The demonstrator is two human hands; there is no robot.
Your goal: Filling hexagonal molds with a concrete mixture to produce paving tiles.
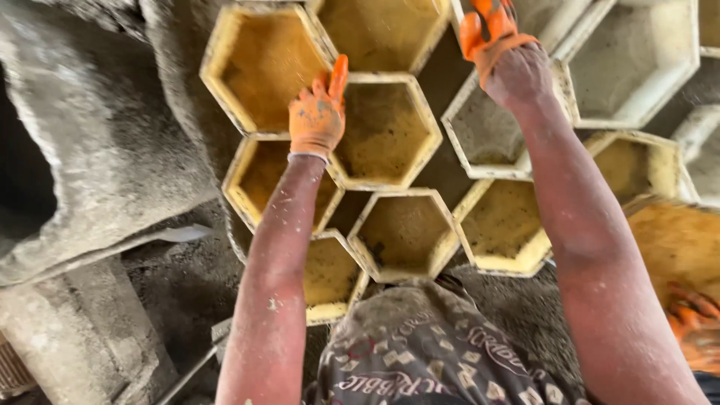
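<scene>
We see our left hand (319,114), in an orange glove, lying open and flat on the rim of the central yellow hexagonal mould (384,131). Right of that mould, our right hand (501,46) grips the rim of a grey hexagonal mould (491,135) (fingers closed on its top edge). More moulds surround the central one.
</scene>
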